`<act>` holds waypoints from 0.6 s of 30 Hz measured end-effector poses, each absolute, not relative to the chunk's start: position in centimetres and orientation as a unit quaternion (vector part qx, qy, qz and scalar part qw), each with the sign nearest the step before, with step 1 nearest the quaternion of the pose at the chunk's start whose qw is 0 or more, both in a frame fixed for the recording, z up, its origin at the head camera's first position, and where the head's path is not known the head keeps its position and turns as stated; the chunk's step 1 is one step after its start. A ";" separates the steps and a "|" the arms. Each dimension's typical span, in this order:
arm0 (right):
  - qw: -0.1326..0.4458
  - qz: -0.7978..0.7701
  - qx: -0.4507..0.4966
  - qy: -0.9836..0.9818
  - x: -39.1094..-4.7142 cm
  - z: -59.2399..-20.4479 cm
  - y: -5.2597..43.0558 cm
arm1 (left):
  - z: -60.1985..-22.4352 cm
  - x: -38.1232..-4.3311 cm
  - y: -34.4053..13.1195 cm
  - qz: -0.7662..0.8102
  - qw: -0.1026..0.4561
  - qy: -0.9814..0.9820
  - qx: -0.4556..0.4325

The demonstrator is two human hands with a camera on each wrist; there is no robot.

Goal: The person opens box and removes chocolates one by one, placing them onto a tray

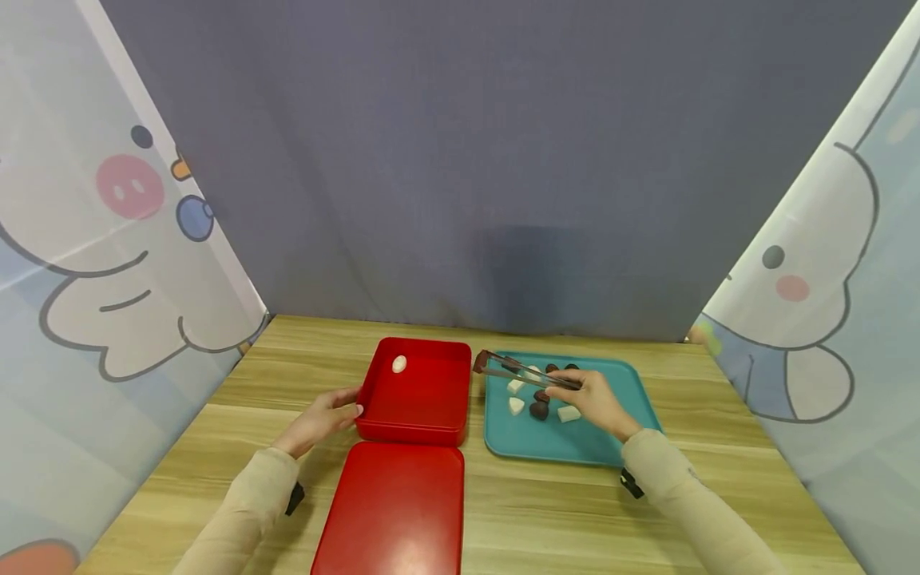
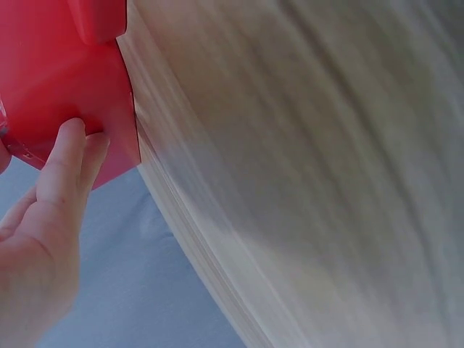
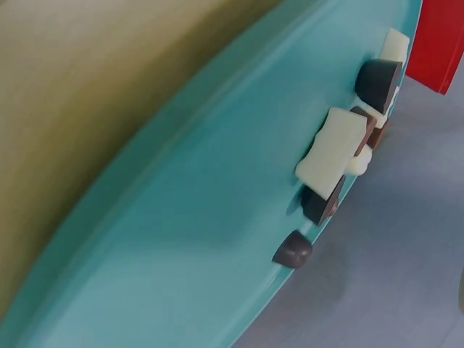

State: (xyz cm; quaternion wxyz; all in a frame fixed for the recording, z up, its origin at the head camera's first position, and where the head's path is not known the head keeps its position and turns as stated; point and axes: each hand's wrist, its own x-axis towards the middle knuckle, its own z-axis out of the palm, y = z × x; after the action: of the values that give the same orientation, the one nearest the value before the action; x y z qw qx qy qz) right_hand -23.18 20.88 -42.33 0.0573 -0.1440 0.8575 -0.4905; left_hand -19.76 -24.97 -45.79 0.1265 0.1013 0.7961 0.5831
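Note:
In the head view my right hand point(image 1: 595, 401) grips metal tongs point(image 1: 525, 372) that reach left over the teal tray point(image 1: 568, 444). A brown chocolate piece point(image 1: 480, 362) sits between the tong tips, in the gap between the tray and the red box point(image 1: 417, 432). My left hand point(image 1: 323, 419) holds that box at its left wall, thumb at the rim; in the left wrist view its fingers point(image 2: 67, 156) lie against the outer wall. One white chocolate piece point(image 1: 398, 364) lies inside the box. Several dark chocolates point(image 3: 293, 250) and white chocolates point(image 3: 331, 152) lie on the tray.
A red lid point(image 1: 398, 511) lies flat in front of the box on the wooden table point(image 1: 539, 511). Behind the table hangs a grey curtain point(image 1: 460, 176), with cartoon-printed sheets point(image 1: 129, 263) on both sides.

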 end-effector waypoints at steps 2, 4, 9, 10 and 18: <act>0.056 -0.485 -0.139 0.861 -23.1 -42.3 21.3 | -45.8 -19.8 -25.0 0.584 0.126 0.795 0.101; 0.051 -0.478 -0.134 0.867 -23.1 -42.5 21.7 | -45.8 -19.8 -24.9 0.586 0.127 0.794 0.100; 0.039 -0.474 -0.130 0.870 -23.0 -42.9 23.0 | -46.1 -19.8 -24.9 0.593 0.131 0.788 0.100; 0.036 -0.471 -0.129 0.872 -23.0 -42.9 23.3 | -46.1 -19.8 -24.9 0.593 0.132 0.788 0.101; 0.008 -0.443 -0.105 0.890 -23.0 -43.6 25.0 | -46.2 -19.9 -25.2 0.586 0.122 0.794 0.105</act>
State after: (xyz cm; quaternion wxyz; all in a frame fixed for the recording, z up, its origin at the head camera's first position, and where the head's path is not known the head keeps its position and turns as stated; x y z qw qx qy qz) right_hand -22.98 25.04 -43.55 0.0077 -0.1049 0.8905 -0.4427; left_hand -19.86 -25.16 -46.22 0.1217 0.1046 0.7944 0.5858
